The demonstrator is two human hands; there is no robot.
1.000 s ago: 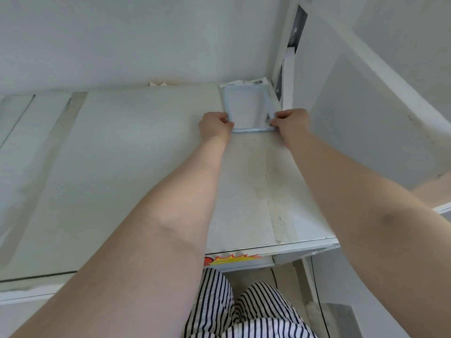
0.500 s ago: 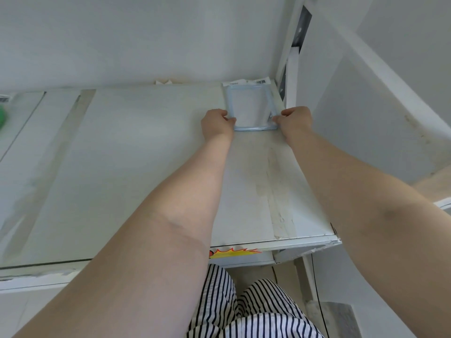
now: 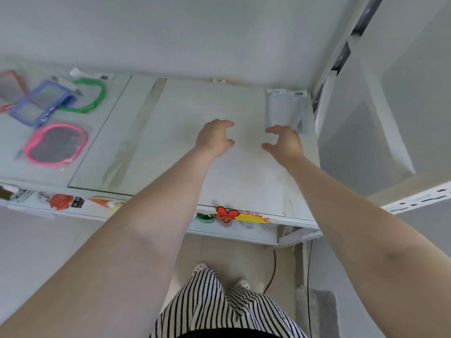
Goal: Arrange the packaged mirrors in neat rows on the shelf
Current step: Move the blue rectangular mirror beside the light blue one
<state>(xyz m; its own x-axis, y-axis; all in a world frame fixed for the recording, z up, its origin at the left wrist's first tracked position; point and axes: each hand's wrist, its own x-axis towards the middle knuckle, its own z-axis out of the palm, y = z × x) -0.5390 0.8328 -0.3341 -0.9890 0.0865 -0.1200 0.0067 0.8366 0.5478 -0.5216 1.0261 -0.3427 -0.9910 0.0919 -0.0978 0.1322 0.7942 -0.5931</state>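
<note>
Right now both of the person's arms are reaching out over the white shelf [image 3: 185, 123], and neither hand is gripping anything. The left hand [image 3: 214, 139] is hovering over the middle of the board, its fingers loosely curled and spread, thumb apart from the rest. The right hand [image 3: 284, 142] is mirroring it just to the side, fingers curved and parted, with a bare gap of shelf showing between the two hands.

The pale blue packaged mirror [image 3: 285, 111] is lying flat in the far right corner, its top flap touching the back wall and its right side running just beside the shelf's right edge and the white upright [image 3: 324, 103]. The right hand's knuckles are overlapping its near edge from this angle; I cannot tell whether they are touching it.

A broad stretch of bare board is lying open to the left of that mirror, reaching as far as a dark seam [image 3: 102, 132]. Beyond the seam a loose cluster is sitting at the far left: a pink-framed mirror [image 3: 57, 143] nearest the front, a blue-framed mirror [image 3: 40, 103] overlapping a green-framed mirror [image 3: 90, 96] behind it, and a red-framed mirror [image 3: 11, 86] cut off by the picture's edge.

Along the front lip a yellow and red sticker [image 3: 244, 215] is showing.
</note>
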